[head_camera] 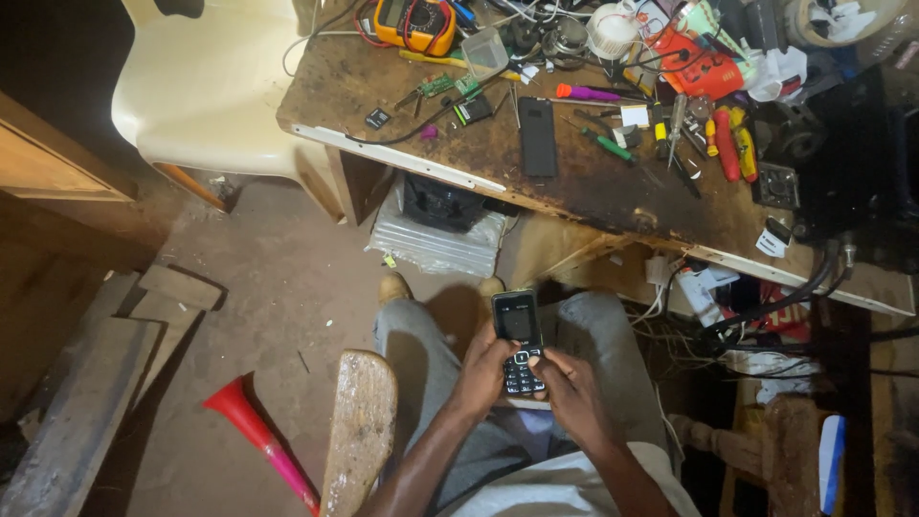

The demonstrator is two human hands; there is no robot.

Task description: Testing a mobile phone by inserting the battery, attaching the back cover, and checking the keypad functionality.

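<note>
A small black keypad phone (518,330) with a dark screen sits upright over my lap. My left hand (486,371) grips its lower left side, thumb by the keys. From the right, my right hand (572,394) wraps the bottom of the phone, with its thumb pressing on the keypad. Both hands rest above my grey trousers (416,345). Further away on the wooden workbench (584,182), a black smartphone (537,136) lies flat, out of reach of either hand.
The bench carries an orange multimeter (414,23), several screwdrivers (732,142), wires and small parts. A cream plastic chair (206,81) stands at the upper left. A red-and-pink horn (258,438) and a worn wooden board (359,431) lie by my left leg. Cables tangle under the bench at right.
</note>
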